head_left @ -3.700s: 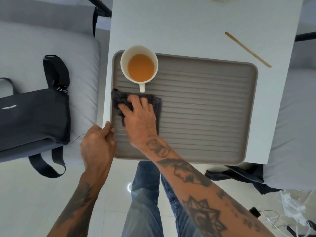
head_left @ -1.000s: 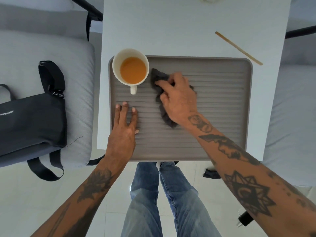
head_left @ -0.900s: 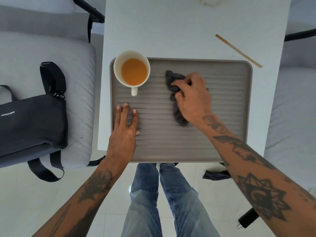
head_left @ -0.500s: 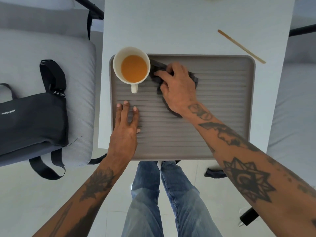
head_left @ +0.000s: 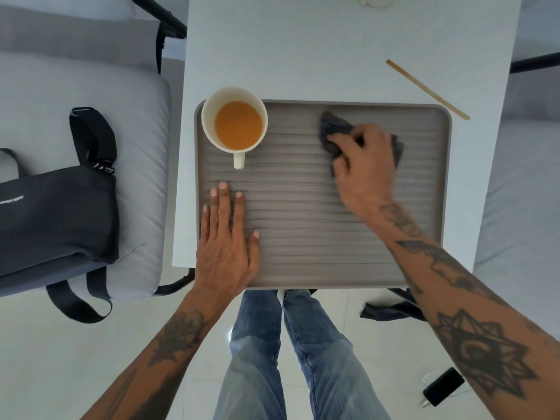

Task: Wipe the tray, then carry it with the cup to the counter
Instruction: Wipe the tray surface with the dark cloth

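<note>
We find the grey ridged tray [head_left: 303, 237] lying flat on the white tabletop [head_left: 303, 56], its near edge at the tabletop's near edge. The cup [head_left: 235, 121], holding orange liquid, stands in the tray's far left corner, handle pointing toward us. The left hand [head_left: 225, 237] rests flat on the tray's near left part, fingers straight and close together, its grip holding nothing. The right hand [head_left: 362, 165] reaches in from the right, forearm angled across the tray's near right corner; its fingers are curled over a dark cloth [head_left: 331, 128], pressing it to the tray's far right area. The hand appears blurred.
</note>
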### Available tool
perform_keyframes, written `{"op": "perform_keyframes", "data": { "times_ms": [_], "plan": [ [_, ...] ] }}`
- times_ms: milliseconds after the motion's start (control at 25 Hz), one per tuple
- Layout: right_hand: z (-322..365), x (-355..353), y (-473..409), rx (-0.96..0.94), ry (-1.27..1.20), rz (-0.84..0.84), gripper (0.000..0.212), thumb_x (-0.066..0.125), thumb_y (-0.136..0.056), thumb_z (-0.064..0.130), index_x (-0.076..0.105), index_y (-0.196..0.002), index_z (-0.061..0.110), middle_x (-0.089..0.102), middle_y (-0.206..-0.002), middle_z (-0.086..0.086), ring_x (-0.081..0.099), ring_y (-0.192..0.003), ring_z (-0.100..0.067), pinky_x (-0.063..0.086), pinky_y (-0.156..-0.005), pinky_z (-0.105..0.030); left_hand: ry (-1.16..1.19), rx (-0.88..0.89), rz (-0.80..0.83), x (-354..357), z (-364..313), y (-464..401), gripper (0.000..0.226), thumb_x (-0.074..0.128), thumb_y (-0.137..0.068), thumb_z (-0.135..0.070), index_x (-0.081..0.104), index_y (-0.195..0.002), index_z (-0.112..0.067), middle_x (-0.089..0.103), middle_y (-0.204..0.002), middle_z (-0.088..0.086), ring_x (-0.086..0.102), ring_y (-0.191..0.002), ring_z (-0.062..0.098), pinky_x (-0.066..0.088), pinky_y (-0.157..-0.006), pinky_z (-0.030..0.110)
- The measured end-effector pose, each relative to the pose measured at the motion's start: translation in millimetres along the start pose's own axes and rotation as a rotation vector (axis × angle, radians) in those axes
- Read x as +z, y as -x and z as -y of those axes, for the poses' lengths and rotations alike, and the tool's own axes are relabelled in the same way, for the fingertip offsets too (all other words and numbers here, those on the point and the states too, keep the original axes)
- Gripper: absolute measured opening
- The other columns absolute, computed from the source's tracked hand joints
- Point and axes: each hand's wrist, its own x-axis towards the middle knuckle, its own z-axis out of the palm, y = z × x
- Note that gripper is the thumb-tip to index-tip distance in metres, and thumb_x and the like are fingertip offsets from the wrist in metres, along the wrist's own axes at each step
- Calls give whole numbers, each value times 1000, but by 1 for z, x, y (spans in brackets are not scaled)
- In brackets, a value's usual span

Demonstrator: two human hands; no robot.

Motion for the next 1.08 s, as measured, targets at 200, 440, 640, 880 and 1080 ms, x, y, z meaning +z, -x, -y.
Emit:
{"op": "perform_keyframes", "data": {
  "times_ms": [200,440,640,880,1080],
  "plan": [
    [79,30,19,-172,-3,188,42,60,-81,15,65,-123,16,56,-115,-16,51,-104,-35,47,-80,-45,-14,44,-16,9,5,2,71,42,-102,-34,12,-156,2,3,-165,25,2,-153,37,13,-122,52],
    [99,35,27,-139,27,269,50,57,-87,19,54,-136,19,49,-127,-15,46,-114,-33,45,-88,-45,-42,49,-24,12,3,1,70,43,-101,-31,14,-155,5,5,-163,27,3,-153,40,10,-123,52],
    [77,27,27,-163,-26,238,48,61,-82,16,62,-129,22,56,-119,-14,52,-105,-34,50,-78,-42,-61,77,-32,15,8,1,71,38,-102,-35,12,-156,4,3,-164,26,1,-153,40,12,-122,54],
    [-72,-37,53,225,20,70,54,55,-85,6,57,-136,23,48,-125,-19,47,-108,-35,50,-84,-48,-83,70,-17,15,8,0,73,35,-102,-39,9,-157,2,0,-165,24,-1,-153,38,13,-122,53],
    [8,2,65,59,-12,41,49,54,-80,9,65,-127,19,59,-117,-17,52,-98,-39,46,-86,-47,-118,48,51,8,3,0,72,28,-102,-41,9,-156,3,1,-164,26,0,-153,40,11,-123,52]
  ]
}}
